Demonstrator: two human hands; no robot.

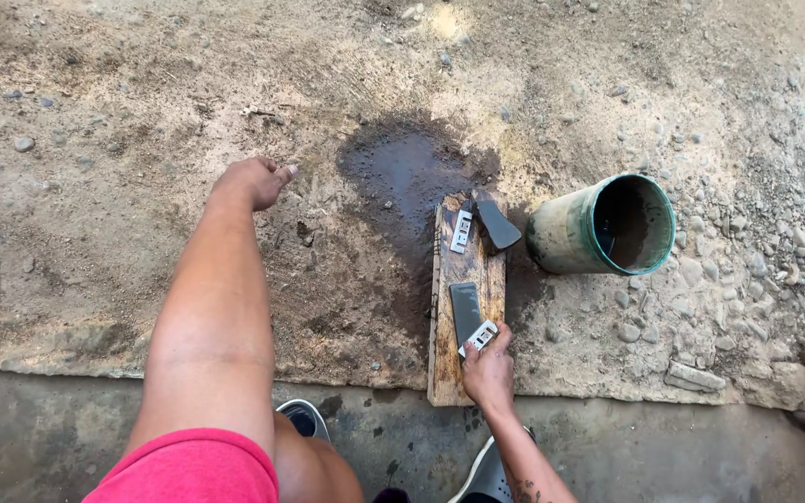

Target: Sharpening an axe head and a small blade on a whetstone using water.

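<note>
Two hands (pixel 488 368), one plank (pixel 449 307), one green bucket (pixel 570 237).

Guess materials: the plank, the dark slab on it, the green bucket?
Plank: rough unfinished wood, grain and worn edges showing. Dark slab: flat, matte grey, probably stone, possibly metal. Green bucket: likely plastic, smooth thin rim, mud-smeared wall.

The right hand (pixel 488 371) grips a small white piece (pixel 480 336) on the wooden board (pixel 447 373). A green bucket (pixel 598 228) lies at its two o'clock. The left hand (pixel 255 180), at ten o'clock, hovers closed over dirt.
</note>
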